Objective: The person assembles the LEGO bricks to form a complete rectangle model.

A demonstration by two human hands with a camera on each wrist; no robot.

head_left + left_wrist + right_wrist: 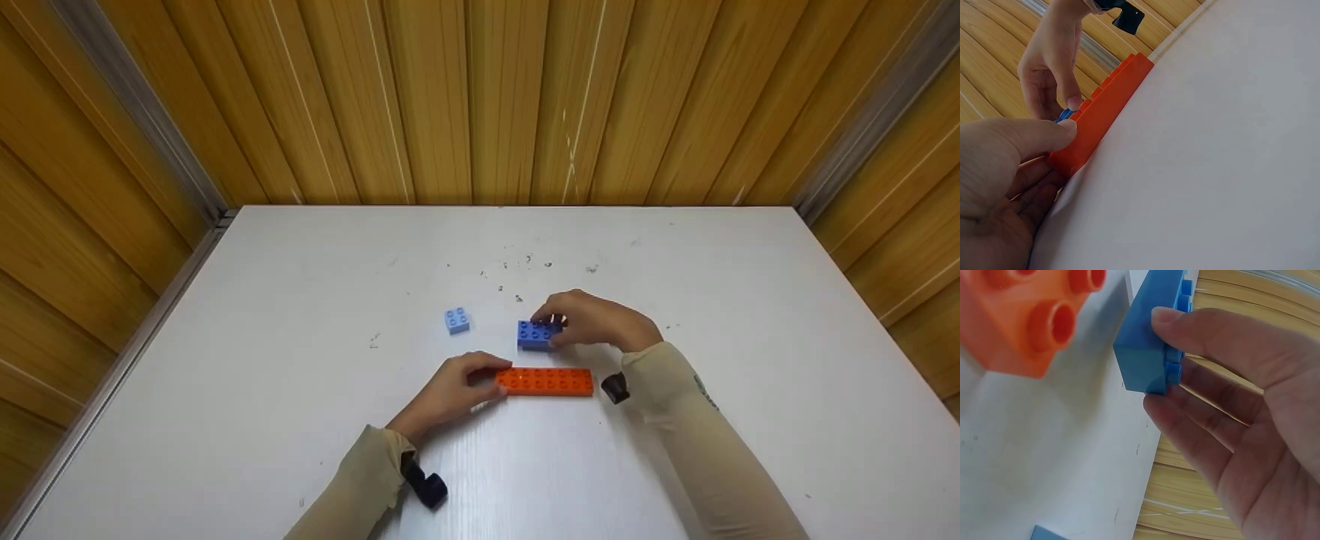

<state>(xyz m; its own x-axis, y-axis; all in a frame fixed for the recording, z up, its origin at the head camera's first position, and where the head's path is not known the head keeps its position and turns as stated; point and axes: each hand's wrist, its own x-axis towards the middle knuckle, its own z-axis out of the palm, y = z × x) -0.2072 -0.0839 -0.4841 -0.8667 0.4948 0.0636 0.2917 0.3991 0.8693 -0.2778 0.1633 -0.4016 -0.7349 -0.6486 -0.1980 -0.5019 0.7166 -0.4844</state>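
An orange building brick (551, 382), long and with two rows of studs, lies on the white table. My left hand (455, 388) pinches its left end between thumb and fingers; in the left wrist view the thumb (1055, 135) presses its near side. Just beyond it, my right hand (592, 319) grips a blue building brick (533, 335) by its right end, studs facing up. In the right wrist view the thumb lies on one long side of this blue brick (1148, 326) and the fingers curl behind it.
A small light blue brick (457, 320) with a few studs sits on the white table (300, 300), left of the blue one. Wood-patterned walls (502, 97) stand behind and at both sides. Black straps (427, 484) hang from both wrists.
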